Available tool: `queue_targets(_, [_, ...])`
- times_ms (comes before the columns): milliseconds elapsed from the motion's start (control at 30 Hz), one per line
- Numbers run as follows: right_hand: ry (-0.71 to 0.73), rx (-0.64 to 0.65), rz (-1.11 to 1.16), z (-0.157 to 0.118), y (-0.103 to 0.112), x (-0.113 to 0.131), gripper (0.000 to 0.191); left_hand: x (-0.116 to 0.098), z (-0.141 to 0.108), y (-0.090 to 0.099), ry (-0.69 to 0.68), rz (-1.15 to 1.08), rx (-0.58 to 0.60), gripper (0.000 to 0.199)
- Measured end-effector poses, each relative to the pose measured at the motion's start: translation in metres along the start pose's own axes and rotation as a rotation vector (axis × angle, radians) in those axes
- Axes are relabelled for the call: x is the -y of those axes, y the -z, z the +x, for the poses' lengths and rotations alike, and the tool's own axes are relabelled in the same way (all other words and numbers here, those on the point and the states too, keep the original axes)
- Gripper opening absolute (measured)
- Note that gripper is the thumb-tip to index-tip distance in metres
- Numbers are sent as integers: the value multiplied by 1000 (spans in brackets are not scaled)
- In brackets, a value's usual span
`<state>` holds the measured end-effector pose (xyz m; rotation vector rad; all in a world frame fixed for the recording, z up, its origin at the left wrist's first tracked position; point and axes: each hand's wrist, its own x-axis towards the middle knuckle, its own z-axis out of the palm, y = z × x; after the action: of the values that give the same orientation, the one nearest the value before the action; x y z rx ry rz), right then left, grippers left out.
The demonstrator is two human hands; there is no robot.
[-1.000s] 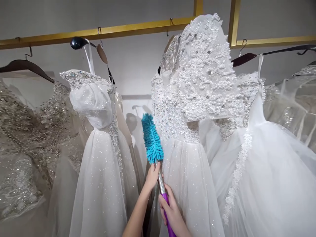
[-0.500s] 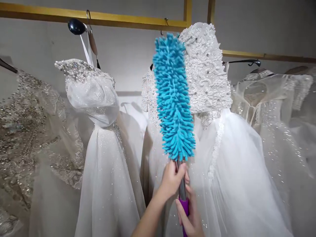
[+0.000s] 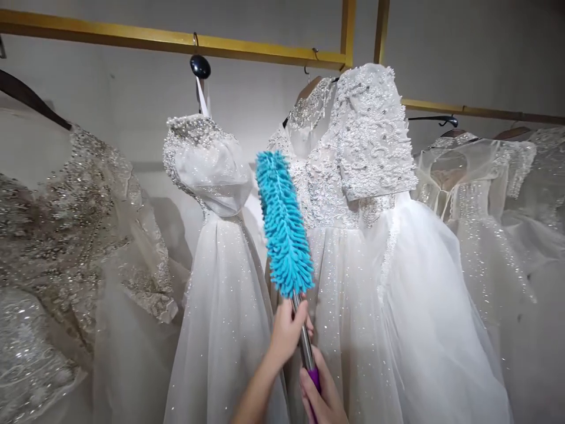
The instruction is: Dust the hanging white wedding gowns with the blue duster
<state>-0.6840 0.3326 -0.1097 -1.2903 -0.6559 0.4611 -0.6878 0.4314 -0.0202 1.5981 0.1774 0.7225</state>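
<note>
Both hands hold one blue duster upright in front of a rack of white gowns. The left hand is higher on the metal shaft, its fingers wrapped closed around it just under the fluffy head. The right hand is lower and nearer, closed on the purple grip at the bottom edge of the view.

The duster head stands in the gap between the narrow glittered gown on the left and the beaded gown in the middle, leaning a little to the left; whether it touches either gown cannot be told.

To do this stroke well, I judge that light pressure matters most: the beadwork on the bodice and cap sleeve could snag the chenille strands, so the head is best drawn downward along the fabric rather than scrubbed across it. The upper hand should steer, the lower one only steady the handle. Keeping the bare metal shaft off the tulle skirts avoids catching them. The gowns hang from a gold rail on hangers, so a hard push would set them swinging.
</note>
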Motion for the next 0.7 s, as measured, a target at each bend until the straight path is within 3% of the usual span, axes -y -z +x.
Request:
queue_targets(100, [22, 256, 36, 9, -26, 37, 65, -31, 4, 30, -33, -18, -93, 48])
queue_targets(167, [-7, 360, 75, 14, -32, 42, 67, -34, 3, 41, -28, -35, -159, 50])
queue_targets(233, [-70, 398, 109, 16, -31, 31, 69, -21, -1, 45, 10, -30, -225, 48])
queue_targets(333, [-181, 435, 133, 14, -19, -1, 71, 18, -8, 40, 94, -16, -276, 47])
queue_targets(433, [-257, 409, 140, 11, -3, -23, 74, 51, -12, 28, 173, -45, -241, 55])
queue_targets(500, [-266, 351, 132, 8, 5, -22, 78, 55, -11, 19, 204, -77, -204, 62])
queue_targets(567, [-257, 267, 103, 6, 9, -7, 83, 43, -7, 10, 196, -112, -156, 64])
queue_targets(700, [-214, 108, -9, 5, 7, 35, 90, -4, 2, -1, 50, -168, -63, 52])
